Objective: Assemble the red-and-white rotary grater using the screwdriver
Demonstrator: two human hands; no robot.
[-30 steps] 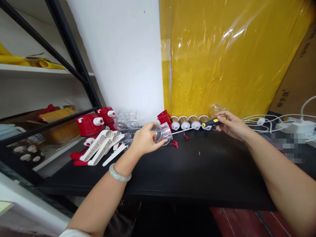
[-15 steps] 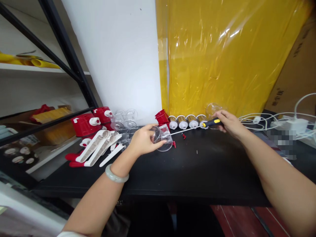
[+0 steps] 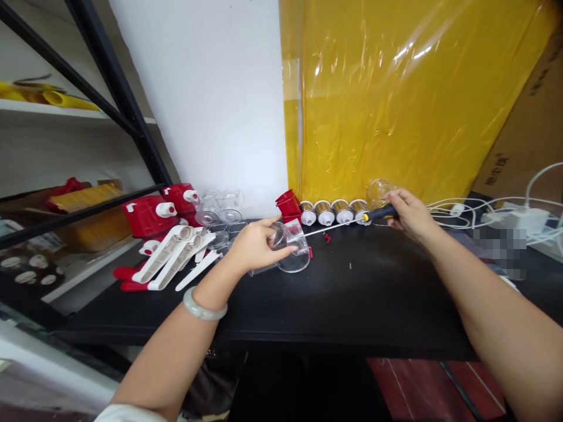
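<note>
My left hand (image 3: 259,246) grips a clear plastic part (image 3: 295,262) with a round, cup-like end, holding it just over the black tabletop (image 3: 352,310). My right hand (image 3: 407,214) is closed round the black and yellow handle of a screwdriver (image 3: 379,213). Its long thin shaft points left, and the tip meets the edge of the clear part; whether it sits inside is too small to tell. Small red pieces (image 3: 328,237) lie near the shaft. Behind them stands a red plastic piece (image 3: 288,205), beside a row of several perforated metal drums with white ends (image 3: 324,213).
On the left sit red housings (image 3: 149,215), white handles with red ends (image 3: 173,258) and stacked clear cups (image 3: 220,205). Another clear part (image 3: 379,190) stands behind my right hand. White cables (image 3: 466,218) and an adapter (image 3: 530,223) lie at the right. A black-framed shelf (image 3: 105,58) borders the left.
My right hand has shifted its grip on the screwdriver handle, the yellow patch now hidden. The clear part is slightly tilted differently in my left hand. The whole view has moved a little.
</note>
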